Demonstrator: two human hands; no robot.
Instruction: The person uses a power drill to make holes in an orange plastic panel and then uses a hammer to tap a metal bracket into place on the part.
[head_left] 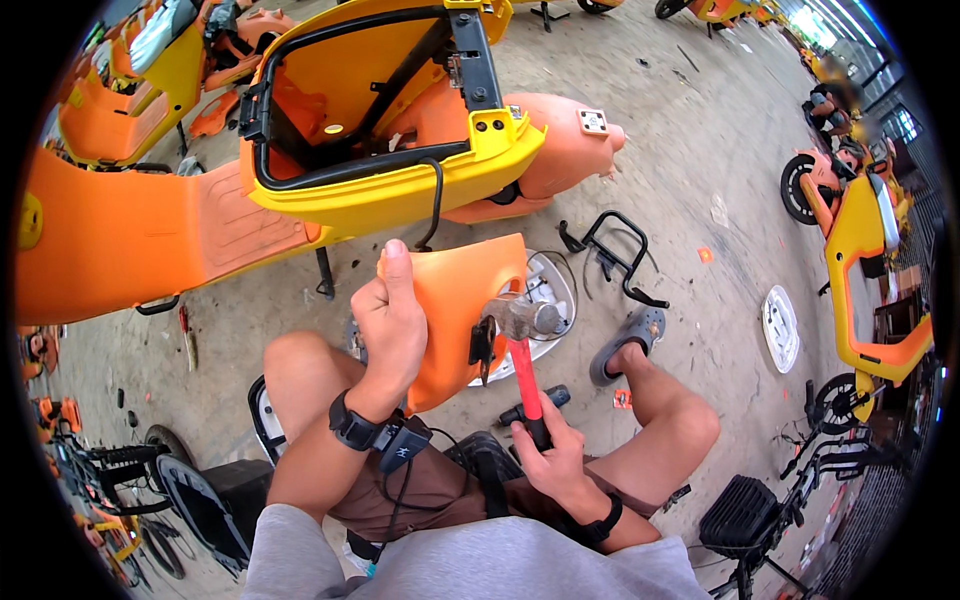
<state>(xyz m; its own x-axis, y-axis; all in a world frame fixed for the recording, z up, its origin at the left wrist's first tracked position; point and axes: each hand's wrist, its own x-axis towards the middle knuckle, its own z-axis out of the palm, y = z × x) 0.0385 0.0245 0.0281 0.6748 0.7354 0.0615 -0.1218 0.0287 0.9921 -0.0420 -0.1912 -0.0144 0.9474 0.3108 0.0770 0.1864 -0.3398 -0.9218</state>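
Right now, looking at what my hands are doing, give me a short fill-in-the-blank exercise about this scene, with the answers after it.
1. The left hand grips the top edge of a plastic panel whose colour is ____.
2. The right hand holds a hammer by a handle coloured ____.
3. The hammer's metal head rests against the panel's ____ edge, as the camera sees it.
4. The scooter body lying behind the panel has a yellow shell with a ____ rim.

Missing words: orange; red; right; black
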